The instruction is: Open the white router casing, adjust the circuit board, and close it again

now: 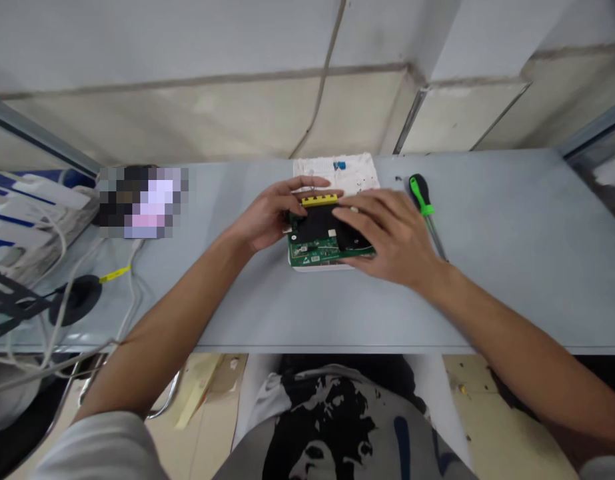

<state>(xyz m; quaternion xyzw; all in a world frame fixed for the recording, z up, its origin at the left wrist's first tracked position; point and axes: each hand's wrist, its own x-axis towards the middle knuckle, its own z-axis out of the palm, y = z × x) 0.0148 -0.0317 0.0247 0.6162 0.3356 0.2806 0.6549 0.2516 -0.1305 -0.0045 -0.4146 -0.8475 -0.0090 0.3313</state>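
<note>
Printed shirt (332, 427): nearest, below table (517, 267) edge
Green circuit board (314, 255): mid-table, over white casing (354, 175)
Left hand (272, 212): fingers parted, touching board's far-left corner; grip unclear
Right hand (394, 233): fingers bent over board's right side, thumb at near edge, clasping

There were two hands on the job, one left hand (268, 215) and one right hand (396, 232). There was one green board (307, 255), with one yellow block (319, 199) on it. I counted one white case (358, 177) and one blue bit (340, 165). There was one screwdriver (427, 208), and it was green and black. One gray table (517, 247) held it all. On the left were one yellow tag (116, 274) and one round black disc (77, 300). The white wires (132, 293) were too tangled to count
</note>
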